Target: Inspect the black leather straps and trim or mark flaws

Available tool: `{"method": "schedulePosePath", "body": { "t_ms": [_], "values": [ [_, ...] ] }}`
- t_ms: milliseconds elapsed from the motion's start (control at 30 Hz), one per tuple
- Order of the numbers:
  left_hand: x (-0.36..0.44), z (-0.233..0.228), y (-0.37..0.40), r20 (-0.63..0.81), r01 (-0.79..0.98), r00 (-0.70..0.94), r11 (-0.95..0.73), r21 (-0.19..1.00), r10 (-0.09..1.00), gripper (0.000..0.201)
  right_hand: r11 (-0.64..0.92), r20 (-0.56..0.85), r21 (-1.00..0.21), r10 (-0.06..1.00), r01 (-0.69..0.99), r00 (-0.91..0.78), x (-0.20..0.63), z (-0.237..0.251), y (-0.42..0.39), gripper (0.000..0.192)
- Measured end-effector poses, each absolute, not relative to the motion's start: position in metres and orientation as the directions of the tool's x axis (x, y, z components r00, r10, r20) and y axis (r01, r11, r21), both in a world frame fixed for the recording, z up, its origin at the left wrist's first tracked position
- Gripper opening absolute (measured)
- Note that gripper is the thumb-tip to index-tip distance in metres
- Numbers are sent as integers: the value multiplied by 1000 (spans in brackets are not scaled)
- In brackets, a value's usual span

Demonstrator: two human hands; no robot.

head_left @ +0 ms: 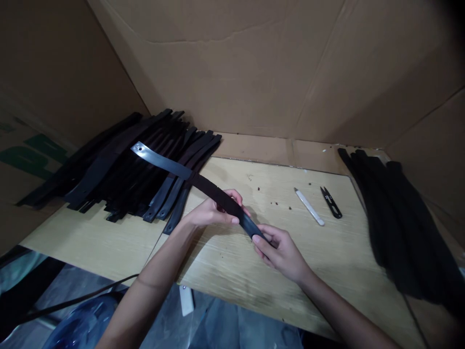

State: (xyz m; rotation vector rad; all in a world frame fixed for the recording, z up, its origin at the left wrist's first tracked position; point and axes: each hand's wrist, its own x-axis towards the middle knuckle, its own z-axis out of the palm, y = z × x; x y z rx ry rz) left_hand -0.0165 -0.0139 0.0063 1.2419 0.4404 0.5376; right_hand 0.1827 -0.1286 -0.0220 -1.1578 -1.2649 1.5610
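Observation:
A long dark strap (214,193), curved, with glossy ends and a matte middle section, stretches diagonally above the table between my hands. My left hand (218,212) grips it near the middle, thumb along the near edge and fingers behind. Lower down, my right hand (278,246) pinches the near end, thumb on top. The strap's far end has a small hole and reaches over a pile of similar black straps (138,160) at the left.
Thread snips (331,202) and a white pen-like tool (308,207) lie right of my hands. More dark straps (403,228) lie at the right edge. Cardboard walls (232,72) enclose the wooden table (225,271). Dark crumbs are scattered on it. A blue water bottle (83,322) stands below left.

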Motion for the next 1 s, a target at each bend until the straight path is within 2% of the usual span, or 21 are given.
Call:
{"method": "schedulePosePath", "body": {
  "t_ms": [133,200,333,433,533,700,833,900,1000],
  "values": [
    [-17,5,-13,-42,-121,786,220,968,617,38,-175,-162,-984,952,-29,-258,183,-20,-129,32],
    [-17,6,-12,3,-216,735,231,949,678,37,-171,-160,-985,955,-21,-250,183,-20,-129,33],
    [-18,9,-9,35,-462,491,227,857,870,30,-164,-154,-986,959,-22,-239,184,-22,-129,34],
    [-18,12,-6,-6,-501,363,200,842,932,23,-173,-160,-984,960,-35,-231,184,-23,-129,35],
    [-17,12,-5,-8,-494,317,172,852,948,20,-169,-157,-985,962,-35,-225,184,-23,-129,35],
    [-13,9,-6,22,-450,249,96,888,968,28,-143,-135,-989,961,-19,-240,184,-24,-129,30],
    [-13,9,-6,11,-432,237,96,897,971,30,-125,-125,-992,965,16,-231,183,-23,-130,27],
    [-13,9,-6,9,-443,256,109,890,967,31,-78,-91,-994,973,73,-211,183,-20,-130,25],
    [-15,9,-6,26,-471,303,126,873,953,31,64,28,-967,989,248,-147,184,-20,-131,21]
  ]
}}
